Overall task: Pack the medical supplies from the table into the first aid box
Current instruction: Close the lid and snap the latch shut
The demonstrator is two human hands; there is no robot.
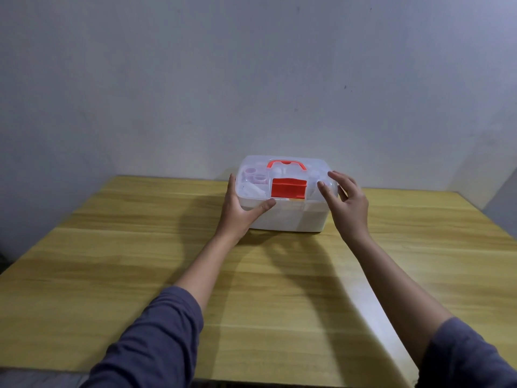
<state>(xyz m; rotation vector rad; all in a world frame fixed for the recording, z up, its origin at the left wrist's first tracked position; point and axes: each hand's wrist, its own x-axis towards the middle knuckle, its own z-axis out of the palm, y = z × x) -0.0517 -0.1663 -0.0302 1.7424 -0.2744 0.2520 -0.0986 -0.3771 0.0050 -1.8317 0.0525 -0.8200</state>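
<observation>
The first aid box (pixel 291 217) is a translucent white case with a red handle (pixel 285 164) and a red front latch (pixel 289 189). It stands at the far middle of the wooden table with its lid down. Supplies show faintly through the lid as pale round and tube shapes. My left hand (pixel 240 208) grips the box's left front corner, thumb along the front under the lid's edge. My right hand (pixel 345 203) hovers at the right end of the lid with fingers spread; whether the fingertips touch the lid I cannot tell. No loose supplies lie on the table.
The wooden table (pixel 140 261) reaches the plain grey wall (pixel 251 79) just behind the box. Its near edge runs along the bottom of the view, and its right edge slants away at the far right.
</observation>
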